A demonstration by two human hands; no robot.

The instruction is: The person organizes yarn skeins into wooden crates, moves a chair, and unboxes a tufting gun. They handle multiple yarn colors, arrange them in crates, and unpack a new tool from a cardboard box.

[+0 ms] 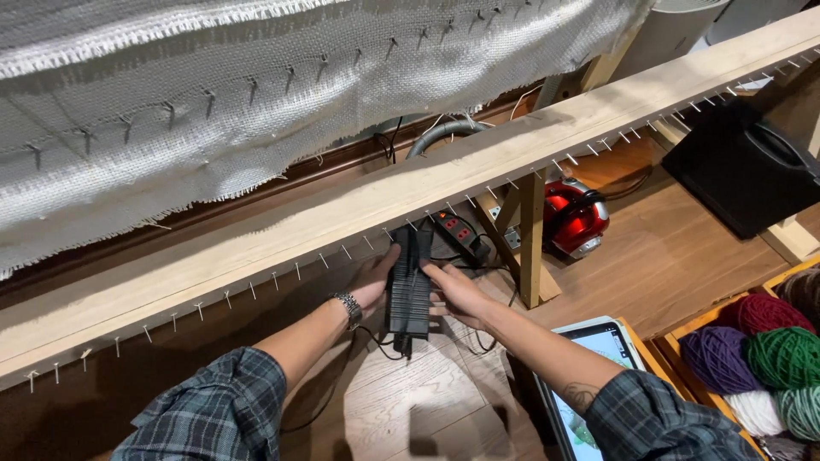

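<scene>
You're holding the black ribbed block (408, 282) under the nail-studded beam (342, 213): left hand (374, 277) and right hand (453, 290) fingers clamped on its sides. Keep it level, clear of the nails.

A: How's the light?

B: Warm, indoor, from overhead. The white woven cloth (213, 102) is brightest, close to blown out at the top left. The pale wooden beam (478, 162) is evenly lit.

A: Shadows?

B: Deep under the beam, lower left nearly black. The hands (376, 277) sit in half shade but stay readable. The tablet screen (598, 358) glows, no harsh glare.

A: Sharpness?

B: Centre crisp. Wide lens stretches the sleeves (213, 410) at the bottom edge, slight softness in the corners.
</scene>
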